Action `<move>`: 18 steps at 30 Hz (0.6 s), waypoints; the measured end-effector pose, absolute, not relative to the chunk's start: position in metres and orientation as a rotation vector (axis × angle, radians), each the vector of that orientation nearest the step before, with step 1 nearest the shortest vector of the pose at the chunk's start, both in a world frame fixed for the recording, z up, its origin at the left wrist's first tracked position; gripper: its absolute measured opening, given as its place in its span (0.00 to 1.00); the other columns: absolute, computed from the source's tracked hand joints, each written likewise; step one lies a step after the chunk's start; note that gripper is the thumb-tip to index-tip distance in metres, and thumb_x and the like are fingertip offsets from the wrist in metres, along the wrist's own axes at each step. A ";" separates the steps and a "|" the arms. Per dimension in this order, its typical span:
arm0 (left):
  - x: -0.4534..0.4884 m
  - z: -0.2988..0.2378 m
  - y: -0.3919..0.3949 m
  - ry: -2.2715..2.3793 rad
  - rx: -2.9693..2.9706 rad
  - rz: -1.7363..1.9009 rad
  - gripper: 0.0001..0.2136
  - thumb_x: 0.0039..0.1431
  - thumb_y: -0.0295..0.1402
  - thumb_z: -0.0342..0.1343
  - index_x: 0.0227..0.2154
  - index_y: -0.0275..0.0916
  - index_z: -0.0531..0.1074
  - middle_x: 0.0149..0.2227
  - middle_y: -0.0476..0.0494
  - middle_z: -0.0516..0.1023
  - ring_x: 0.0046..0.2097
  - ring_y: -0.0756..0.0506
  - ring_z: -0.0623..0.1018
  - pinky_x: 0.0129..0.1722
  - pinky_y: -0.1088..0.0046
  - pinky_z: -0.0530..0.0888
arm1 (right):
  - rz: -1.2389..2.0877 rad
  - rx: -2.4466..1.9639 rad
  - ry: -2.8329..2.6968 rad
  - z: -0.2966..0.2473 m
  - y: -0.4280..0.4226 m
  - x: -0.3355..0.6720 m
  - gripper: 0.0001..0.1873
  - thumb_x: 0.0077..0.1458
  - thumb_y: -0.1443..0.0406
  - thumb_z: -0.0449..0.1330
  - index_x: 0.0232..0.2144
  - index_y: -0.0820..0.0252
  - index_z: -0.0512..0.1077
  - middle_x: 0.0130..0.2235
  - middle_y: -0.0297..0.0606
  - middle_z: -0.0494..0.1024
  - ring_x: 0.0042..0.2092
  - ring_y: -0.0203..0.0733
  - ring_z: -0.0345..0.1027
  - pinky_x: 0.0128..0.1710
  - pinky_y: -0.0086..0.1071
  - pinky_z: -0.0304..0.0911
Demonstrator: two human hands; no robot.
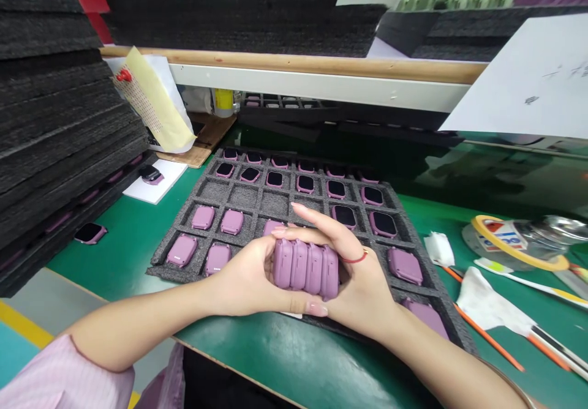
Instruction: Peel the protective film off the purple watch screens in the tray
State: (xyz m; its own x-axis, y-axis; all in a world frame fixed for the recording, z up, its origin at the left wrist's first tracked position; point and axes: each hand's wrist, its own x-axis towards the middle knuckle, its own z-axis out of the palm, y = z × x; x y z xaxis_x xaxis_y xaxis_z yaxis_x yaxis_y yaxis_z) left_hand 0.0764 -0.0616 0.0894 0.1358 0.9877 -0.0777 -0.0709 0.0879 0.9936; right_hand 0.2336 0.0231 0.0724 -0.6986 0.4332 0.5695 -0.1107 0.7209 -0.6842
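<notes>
Several purple smartwatch cases point(306, 268) stand side by side in a row, clasped between my two hands above the front of the black foam tray point(158, 266). My left hand point(239, 279) is closed around the row's left end, its thumb along the lower edge. Wrapped round the right end is my right hand point(365, 289), with one finger raised. Face-down purple cases fill several front compartments, such as a purple case point(182, 250) at the left. Cases with dark screens, like a screen-up smartwatch point(336, 189), lie in the back rows. Part of the tray is hidden behind my hands.
Tall stacks of black foam trays point(50, 109) rise at the left. A loose smartwatch point(90, 232) lies on the green table point(138, 243). At the right are a glass jar with a metal top point(514, 243), a white cloth point(491, 302) and brushes. A shelf edge point(294, 78) crosses overhead.
</notes>
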 end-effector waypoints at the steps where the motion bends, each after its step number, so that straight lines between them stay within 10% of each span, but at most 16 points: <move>1: 0.077 0.088 -0.061 1.083 1.162 1.097 0.20 0.45 0.34 0.72 0.42 0.38 0.75 0.39 0.46 0.78 0.43 0.44 0.77 0.45 0.66 0.76 | 0.921 -0.244 -2.172 0.073 0.023 0.234 0.47 0.51 0.63 0.72 0.68 0.46 0.55 0.61 0.39 0.75 0.55 0.50 0.76 0.56 0.43 0.75; 18: 0.082 0.083 -0.066 1.157 1.098 1.145 0.27 0.41 0.34 0.74 0.46 0.39 0.74 0.46 0.41 0.79 0.49 0.38 0.78 0.51 0.58 0.76 | 0.849 -0.189 -2.179 0.069 0.023 0.233 0.47 0.52 0.64 0.71 0.68 0.46 0.55 0.60 0.39 0.75 0.57 0.52 0.74 0.57 0.46 0.74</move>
State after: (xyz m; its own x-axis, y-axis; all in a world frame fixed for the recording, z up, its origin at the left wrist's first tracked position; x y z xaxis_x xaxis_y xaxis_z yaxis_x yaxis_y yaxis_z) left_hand 0.0824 -0.0659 0.0834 0.0500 0.9944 -0.0935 -0.0835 0.0975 0.9917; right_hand 0.2331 0.0228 0.0687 -0.6891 0.3858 0.6134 -0.1311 0.7661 -0.6292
